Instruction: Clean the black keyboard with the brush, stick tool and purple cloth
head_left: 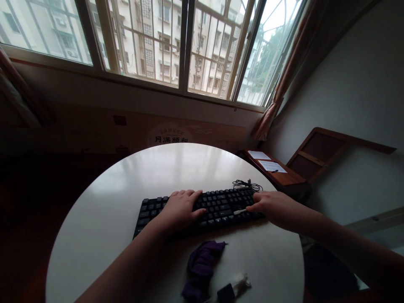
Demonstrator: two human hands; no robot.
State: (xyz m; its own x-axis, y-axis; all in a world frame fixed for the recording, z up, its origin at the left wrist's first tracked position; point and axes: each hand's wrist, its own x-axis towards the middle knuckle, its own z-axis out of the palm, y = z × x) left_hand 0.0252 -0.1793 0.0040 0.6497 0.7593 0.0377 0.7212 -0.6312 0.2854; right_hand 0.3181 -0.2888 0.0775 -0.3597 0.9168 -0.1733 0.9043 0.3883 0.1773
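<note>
Left hand (pixel 181 210) resting on black keyboard (pixel 217 202), fingers spread, right hand (pixel 269 204) with fingers pinching cotton swab (pixel 240 211)

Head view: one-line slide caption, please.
Left hand resting on a black keyboard, right hand holding a swab-like stick at its keys; purple cloth on the white table.

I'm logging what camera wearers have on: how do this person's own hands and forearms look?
The left hand and right hand are both ungloved, with no ring that I can make out. The visible forearms show no sleeve, watch or bracelet; dim light hides finer markings.
</note>
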